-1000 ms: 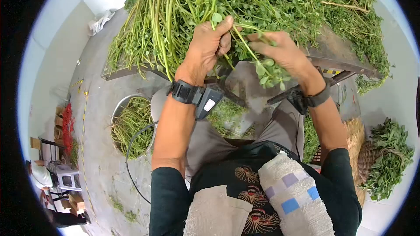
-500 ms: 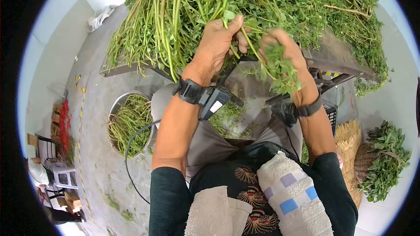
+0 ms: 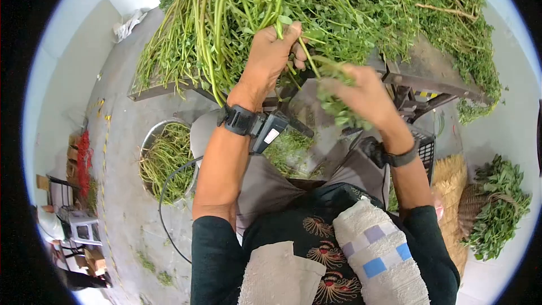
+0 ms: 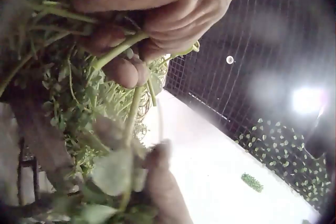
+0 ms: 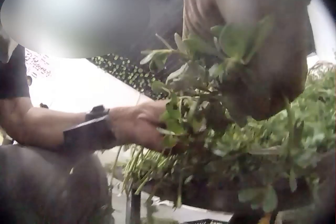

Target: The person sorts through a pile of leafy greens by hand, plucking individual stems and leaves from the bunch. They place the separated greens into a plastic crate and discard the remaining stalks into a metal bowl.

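Note:
Before the heap of greens, my left hand [image 3: 272,53] pinches a leafy green stem [image 3: 309,56] between thumb and fingers. In the left wrist view the stem [image 4: 131,116] slants out from under those curled fingers. My right hand [image 3: 366,95], a little to the right and nearer my body, holds leafy sprigs [image 3: 337,108]; its fingers are blurred and partly covered by leaves. Round leaves [image 5: 184,103] stick out from that hand in the right wrist view. Long thick stems [image 3: 212,45] hang over the table edge beside my left wrist.
Greens [image 3: 384,17] cover much of the dark table [image 3: 420,65]. On the floor at left stands a round metal tub [image 3: 148,141] with cut stems inside. A black crate [image 3: 424,146] and a woven basket [image 3: 470,209] of leaves stand at right. A cable [image 3: 164,195] hangs beside my left arm.
My right hand has come down toward my body, away from my left hand, and the leafy tips that dangled below it are now at its fingers. The left hand keeps its pinch, shifting slightly.

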Motion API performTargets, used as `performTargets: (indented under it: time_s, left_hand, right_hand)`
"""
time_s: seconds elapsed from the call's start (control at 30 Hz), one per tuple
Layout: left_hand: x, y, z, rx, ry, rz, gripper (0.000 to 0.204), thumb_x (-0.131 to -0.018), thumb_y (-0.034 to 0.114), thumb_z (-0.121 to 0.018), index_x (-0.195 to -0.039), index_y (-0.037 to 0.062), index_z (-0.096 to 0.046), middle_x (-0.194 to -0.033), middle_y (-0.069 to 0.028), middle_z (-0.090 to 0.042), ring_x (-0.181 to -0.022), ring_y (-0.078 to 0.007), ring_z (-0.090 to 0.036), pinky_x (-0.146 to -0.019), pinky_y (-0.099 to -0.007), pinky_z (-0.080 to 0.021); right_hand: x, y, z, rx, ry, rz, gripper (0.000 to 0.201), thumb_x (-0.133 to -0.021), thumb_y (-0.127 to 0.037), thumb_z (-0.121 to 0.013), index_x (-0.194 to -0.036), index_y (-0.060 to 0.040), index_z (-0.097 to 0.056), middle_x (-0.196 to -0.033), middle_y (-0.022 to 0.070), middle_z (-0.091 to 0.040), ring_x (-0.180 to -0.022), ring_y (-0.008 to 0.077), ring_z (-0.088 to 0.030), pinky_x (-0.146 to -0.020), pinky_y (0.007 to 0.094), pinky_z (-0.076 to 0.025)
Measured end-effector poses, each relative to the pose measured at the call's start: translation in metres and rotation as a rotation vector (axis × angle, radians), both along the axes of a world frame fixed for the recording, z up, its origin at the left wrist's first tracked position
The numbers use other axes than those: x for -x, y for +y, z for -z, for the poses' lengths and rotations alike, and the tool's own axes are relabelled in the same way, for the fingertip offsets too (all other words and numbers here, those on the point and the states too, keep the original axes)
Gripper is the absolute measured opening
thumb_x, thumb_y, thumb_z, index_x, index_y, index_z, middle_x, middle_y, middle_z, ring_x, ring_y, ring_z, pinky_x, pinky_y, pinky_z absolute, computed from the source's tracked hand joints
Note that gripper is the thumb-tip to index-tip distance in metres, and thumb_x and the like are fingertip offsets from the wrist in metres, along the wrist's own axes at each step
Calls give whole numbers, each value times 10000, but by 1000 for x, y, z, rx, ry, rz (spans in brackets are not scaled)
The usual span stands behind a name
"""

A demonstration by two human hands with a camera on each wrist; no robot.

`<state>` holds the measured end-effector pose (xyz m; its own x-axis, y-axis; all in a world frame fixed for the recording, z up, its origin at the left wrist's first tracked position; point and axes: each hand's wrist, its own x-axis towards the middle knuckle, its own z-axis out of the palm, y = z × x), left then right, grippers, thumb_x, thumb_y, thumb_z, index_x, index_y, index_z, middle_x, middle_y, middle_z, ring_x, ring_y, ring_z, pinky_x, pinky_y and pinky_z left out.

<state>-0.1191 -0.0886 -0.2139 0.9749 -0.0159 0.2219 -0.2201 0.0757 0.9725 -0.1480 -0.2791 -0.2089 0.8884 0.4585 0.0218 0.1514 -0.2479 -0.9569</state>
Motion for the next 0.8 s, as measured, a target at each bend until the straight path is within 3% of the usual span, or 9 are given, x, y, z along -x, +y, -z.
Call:
performTargets:
  time_s: [0.07,0.17,0.33,0.4,0.47,0.53,0.6,0.73,0.8]
  left_hand:
    - [6,-1,-5,-5,51,-3,327,-898,357,-562,-813,42,-593,-550,-2,-553,-472,-77,-499,-419,-210,-298]
    - [6,3,-2,5,-8,-4,280,-892,335,-580,-825,63,-582,-586,-14,-551,-503,-88,-503,-452,-203,-342]
    - [6,1,0,24,49,-76,244,-892,316,-586,-886,73,-578,-678,-17,-589,-539,-98,-523,-480,-209,-386]
    - [12,-3,-4,217,82,-33,252,-897,321,-578,-909,69,-575,-687,-29,-598,-555,-95,-530,-488,-207,-396]
    - [10,1,-5,215,100,-70,238,-911,309,-556,-886,72,-560,-608,13,-531,-481,-79,-459,-439,-199,-336]
    - [3,19,-1,353,145,117,239,-929,296,-523,-816,86,-534,-528,62,-406,-410,-63,-348,-398,-202,-248]
    - [8,27,-13,371,201,4,304,-949,313,-466,-721,112,-480,-500,78,-305,-377,-57,-264,-366,-220,-178]
    - [10,27,-17,295,233,-73,338,-941,335,-474,-680,122,-451,-497,60,-309,-368,-59,-265,-354,-218,-167]
    - [14,26,-18,249,233,-115,348,-937,340,-479,-667,125,-439,-496,54,-311,-366,-59,-266,-350,-216,-163]
  right_hand:
    - [-10,10,30,48,-284,-73,240,-834,-220,-642,-878,16,-641,-659,5,-576,-599,73,-480,-561,248,-426]
    - [-7,22,48,-252,-178,-85,267,-834,-235,-638,-882,27,-632,-621,5,-545,-586,75,-448,-547,257,-411]
    - [-7,30,57,-145,-219,-64,265,-831,-218,-584,-876,42,-602,-574,12,-497,-562,102,-432,-524,310,-387]
    - [-10,31,56,96,-514,175,229,-822,-169,-529,-824,59,-541,-565,24,-504,-542,165,-485,-516,341,-387]
    - [-18,24,54,17,-700,284,213,-824,-179,-517,-803,32,-535,-609,38,-532,-558,196,-517,-520,351,-404]
    - [-26,11,49,-139,-1071,501,192,-829,-200,-494,-762,-22,-524,-698,65,-586,-592,258,-582,-526,369,-438]
    - [-20,-13,2,-1060,422,478,184,-855,-220,-507,-858,-52,-582,-737,38,-579,-575,175,-551,-530,290,-444]
    - [-12,-18,-16,-888,263,523,213,-859,-236,-559,-908,-37,-615,-715,12,-563,-582,94,-517,-529,226,-423]
    - [-17,-15,1,-405,-66,217,231,-835,-253,-619,-897,-31,-631,-687,0,-556,-601,63,-509,-527,214,-410]
